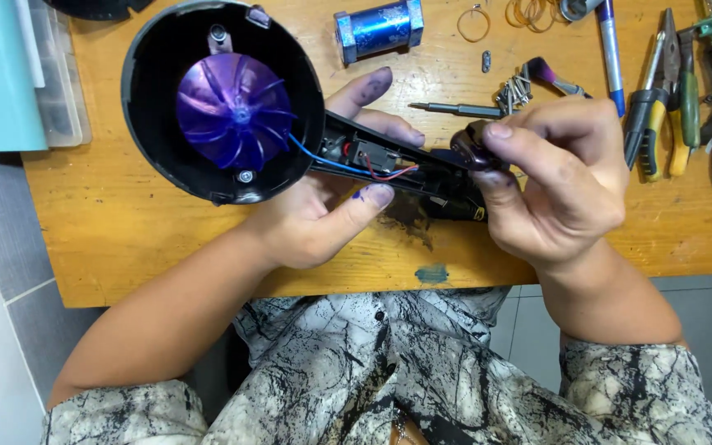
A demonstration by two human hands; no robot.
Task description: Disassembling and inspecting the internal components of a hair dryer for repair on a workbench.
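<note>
While the left hand (323, 214) cradles the opened hair dryer (290, 140) by its handle, grip wrapped round it, the right hand (554, 177) pinches a dark knob-like part (471, 148) at the handle's end, probably a cap; screws (514, 91) lie just beyond that grip on the bench (125, 222).

Bright, even light from above, soft short shadows under the hands on the wooden surface (125, 231), small shine on the purple fan (234, 111), sharp in the middle, edges a bit bent and stretched
</note>
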